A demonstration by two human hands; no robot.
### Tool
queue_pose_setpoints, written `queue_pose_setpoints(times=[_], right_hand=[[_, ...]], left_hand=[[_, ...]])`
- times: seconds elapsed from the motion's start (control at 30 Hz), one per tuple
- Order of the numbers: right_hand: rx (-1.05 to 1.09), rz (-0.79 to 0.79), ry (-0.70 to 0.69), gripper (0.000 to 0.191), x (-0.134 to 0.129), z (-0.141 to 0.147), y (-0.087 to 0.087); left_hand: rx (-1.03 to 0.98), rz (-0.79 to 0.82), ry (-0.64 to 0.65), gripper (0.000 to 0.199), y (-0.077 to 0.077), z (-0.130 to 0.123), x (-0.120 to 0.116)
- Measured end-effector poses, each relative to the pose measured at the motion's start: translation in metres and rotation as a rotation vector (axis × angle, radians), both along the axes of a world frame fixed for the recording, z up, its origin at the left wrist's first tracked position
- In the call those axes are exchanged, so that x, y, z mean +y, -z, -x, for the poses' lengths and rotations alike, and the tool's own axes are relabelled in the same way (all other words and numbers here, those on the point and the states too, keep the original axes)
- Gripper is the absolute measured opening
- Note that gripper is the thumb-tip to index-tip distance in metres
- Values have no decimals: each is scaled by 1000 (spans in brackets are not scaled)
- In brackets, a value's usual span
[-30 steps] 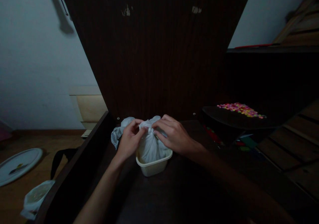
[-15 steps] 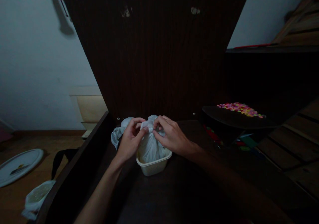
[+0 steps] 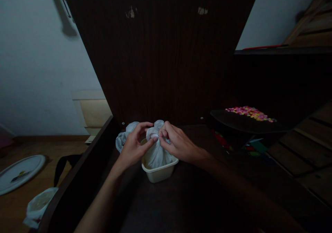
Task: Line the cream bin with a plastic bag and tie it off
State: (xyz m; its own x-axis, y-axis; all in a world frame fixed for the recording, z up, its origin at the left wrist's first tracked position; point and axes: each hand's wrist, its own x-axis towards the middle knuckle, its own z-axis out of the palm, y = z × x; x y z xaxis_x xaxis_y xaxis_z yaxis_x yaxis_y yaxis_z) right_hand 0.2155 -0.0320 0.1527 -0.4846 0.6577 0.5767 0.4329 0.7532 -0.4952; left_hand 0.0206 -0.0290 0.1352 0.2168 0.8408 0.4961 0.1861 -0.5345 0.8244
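A white plastic bag [image 3: 157,156] with a twisted, knotted top sits inside a small cream plastic basket [image 3: 160,173] on a dark wooden surface. At the left of the knot, my left hand [image 3: 135,143] curves round the bag's top, its thumb pressed against the plastic and its fingers bent behind. My right hand [image 3: 177,141] pinches the gathered plastic from the right, fingers curled in. Behind my left hand lies another crumpled whitish plastic bag [image 3: 121,139], partly covered by it.
A tall dark wooden panel [image 3: 166,60] rises behind the basket. To the right, a rounded shelf [image 3: 241,124] bears a pile of small pink and yellow pieces [image 3: 250,113]. On the floor at left are a round white lid-like object [image 3: 31,165] and a white bag [image 3: 40,205].
My left thumb has shifted right and up onto the knot, and the left fingers have loosened a little from the plastic. My right fingers have curled in more tightly. The basket stays put.
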Motion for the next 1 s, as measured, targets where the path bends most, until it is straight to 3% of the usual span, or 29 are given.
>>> queue_pose_setpoints(times=[0.37,0.63,0.8,1.0], right_hand=[[36,26,-76,28,-8,-7,-1],[67,-46,26,20,-9,-2,-1],[3,-201,65,18,-5,6,6],[-16,-138,87,15,-2,8,6]], left_hand=[[-37,-33,-168,28,1,2,6],[-40,42,-211,29,-2,-4,6],[-70,81,-158,24,-5,-5,3],[-70,83,-65,34,-4,-3,1]])
